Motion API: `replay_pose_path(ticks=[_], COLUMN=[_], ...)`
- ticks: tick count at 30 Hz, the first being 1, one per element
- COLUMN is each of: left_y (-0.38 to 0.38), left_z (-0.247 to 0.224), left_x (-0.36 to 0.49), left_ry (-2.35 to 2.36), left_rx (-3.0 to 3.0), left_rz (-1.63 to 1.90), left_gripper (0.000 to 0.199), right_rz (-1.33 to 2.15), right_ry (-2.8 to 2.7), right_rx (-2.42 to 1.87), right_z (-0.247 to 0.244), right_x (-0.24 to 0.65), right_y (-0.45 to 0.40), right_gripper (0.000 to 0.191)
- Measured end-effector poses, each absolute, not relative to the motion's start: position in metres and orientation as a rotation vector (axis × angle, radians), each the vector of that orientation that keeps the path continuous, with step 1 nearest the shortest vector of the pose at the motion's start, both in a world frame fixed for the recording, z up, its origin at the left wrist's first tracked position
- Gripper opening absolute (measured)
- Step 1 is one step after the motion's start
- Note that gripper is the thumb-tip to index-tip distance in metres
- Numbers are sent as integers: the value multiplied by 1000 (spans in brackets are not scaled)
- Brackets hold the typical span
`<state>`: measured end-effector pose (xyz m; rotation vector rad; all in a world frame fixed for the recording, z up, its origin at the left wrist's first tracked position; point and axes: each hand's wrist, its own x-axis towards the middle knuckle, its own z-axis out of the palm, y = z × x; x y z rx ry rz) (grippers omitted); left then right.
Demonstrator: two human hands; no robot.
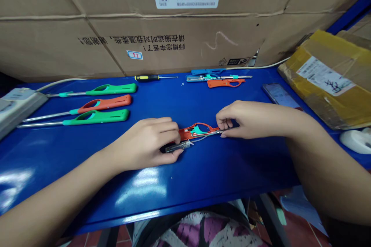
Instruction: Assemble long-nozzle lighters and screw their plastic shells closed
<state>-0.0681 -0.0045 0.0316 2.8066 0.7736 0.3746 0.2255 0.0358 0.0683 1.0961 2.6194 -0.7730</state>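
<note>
An orange half shell (185, 134) of a long-nosed gas lighter lies between my hands, its inside facing up, with a teal trigger (197, 129) in it. My left hand (153, 141) is closed around the shell's handle end. Its thumb and fingers also pinch a clear fuel tank (177, 147), tilted just outside the shell. A thin pale gas tube (199, 138) runs from the tank toward the nozzle end. There my right hand (237, 119) pinches the lighter's metal barrel (227, 130), partly hidden by its fingers.
Green and orange lighters (111, 116) lie at left beside a white power strip (17, 104). A screwdriver (147, 78) and an opened lighter with blue and orange shells (226, 83) lie at the back. At right are a phone (281, 95) and a taped carton (327, 85).
</note>
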Motion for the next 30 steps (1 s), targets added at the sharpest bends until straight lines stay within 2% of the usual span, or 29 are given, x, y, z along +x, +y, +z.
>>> replay_pose_path(ticks=[20, 30], left_y=[16, 17], left_z=[7, 6], left_x=[-73, -72], left_ry=[925, 950], left_rx=[2648, 2520], left_rz=[827, 845], left_gripper=[20, 22], right_rz=[-736, -750], right_ry=[2608, 2647], right_rx=[1180, 1165], right_z=[63, 61], right_x=[230, 231], right_y=[42, 43], right_gripper=[10, 8])
